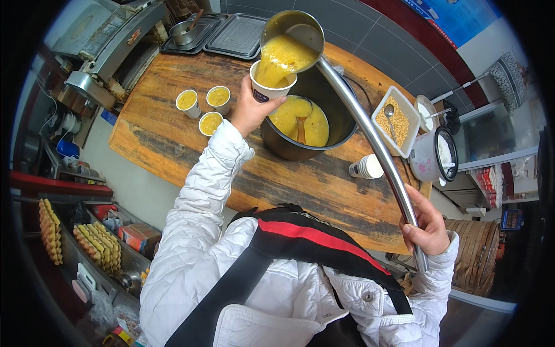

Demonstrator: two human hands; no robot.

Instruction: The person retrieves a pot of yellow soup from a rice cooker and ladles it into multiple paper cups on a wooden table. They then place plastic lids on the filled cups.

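My left hand [254, 110] is closed round a white paper cup [267, 91], held up beside the rim of a dark pot [289, 150]. By its long steel handle, my right hand [426, 224] grips a large ladle [372, 127]. The ladle's bowl is tipped over the cup, and yellow porridge [277, 61] pours from it into the cup. More of this porridge lies in the pot, where a wooden-looking spoon [301, 128] rests partly sunk. Three filled paper cups, one of them this front cup [210, 123], stand on the table left of my left hand.
A wooden table [173, 147] carries everything. Right of the pot are a stack of paper cups [367, 166], a white bin of yellow beans [394, 120] with a spoon, and a tub [430, 155]. Metal trays [237, 36] and a small pot [184, 33] stand at the back left.
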